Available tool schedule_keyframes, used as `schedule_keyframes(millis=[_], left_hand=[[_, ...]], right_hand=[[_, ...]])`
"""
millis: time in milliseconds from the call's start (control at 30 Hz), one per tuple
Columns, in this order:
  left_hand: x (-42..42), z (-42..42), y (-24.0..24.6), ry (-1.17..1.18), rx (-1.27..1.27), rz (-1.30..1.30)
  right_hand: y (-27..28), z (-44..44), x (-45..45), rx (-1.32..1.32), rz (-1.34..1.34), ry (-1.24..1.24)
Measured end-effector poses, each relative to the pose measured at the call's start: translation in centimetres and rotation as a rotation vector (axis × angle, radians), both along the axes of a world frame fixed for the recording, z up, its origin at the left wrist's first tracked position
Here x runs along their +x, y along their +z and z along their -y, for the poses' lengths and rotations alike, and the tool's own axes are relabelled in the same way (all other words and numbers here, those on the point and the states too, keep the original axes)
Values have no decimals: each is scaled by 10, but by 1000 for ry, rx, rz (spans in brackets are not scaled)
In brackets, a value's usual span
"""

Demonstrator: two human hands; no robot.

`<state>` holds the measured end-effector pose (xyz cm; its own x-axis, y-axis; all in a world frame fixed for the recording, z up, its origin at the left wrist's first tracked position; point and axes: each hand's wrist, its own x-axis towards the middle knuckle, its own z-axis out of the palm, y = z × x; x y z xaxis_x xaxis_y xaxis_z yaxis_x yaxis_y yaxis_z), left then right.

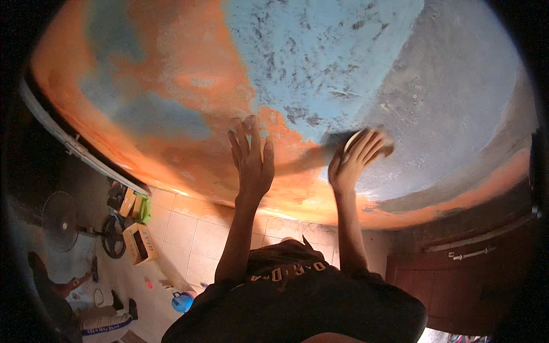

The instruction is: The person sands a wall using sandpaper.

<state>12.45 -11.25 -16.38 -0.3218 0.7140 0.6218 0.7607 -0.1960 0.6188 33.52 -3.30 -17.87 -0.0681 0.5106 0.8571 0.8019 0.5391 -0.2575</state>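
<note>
A wall (326,55) with patchy orange, light blue and grey paint rises before me; dark scuffs mark its blue part. My left hand (252,158) lies with fingers spread against or just off the orange area, holding nothing. Farther right, my right hand (360,150) grips a pad-like thing with a pale curved edge (352,140) at the wall, around where blue meets grey. Motion blurs its fingers, and most of the gripped thing is hidden under them, so its exact kind is unclear.
Pale floor tiles (184,227) lie below. Down to the left are a pedestal fan (60,221), a cardboard box (140,243), a blue plastic jug (182,302) and a sack (105,325). Another person (51,287) is at the far left. A brown door (433,291) with a bolt stands at right.
</note>
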Motion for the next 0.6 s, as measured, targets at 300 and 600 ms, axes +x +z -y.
schedule_keyframes(millis=[300,600], left_hand=[[20,-28,-16,24,29,-126],[16,-23,-30,84,-111,-432]], right_hand=[[-25,26,-47,-193,346,106],[65,24,-12,-68,-31,70]])
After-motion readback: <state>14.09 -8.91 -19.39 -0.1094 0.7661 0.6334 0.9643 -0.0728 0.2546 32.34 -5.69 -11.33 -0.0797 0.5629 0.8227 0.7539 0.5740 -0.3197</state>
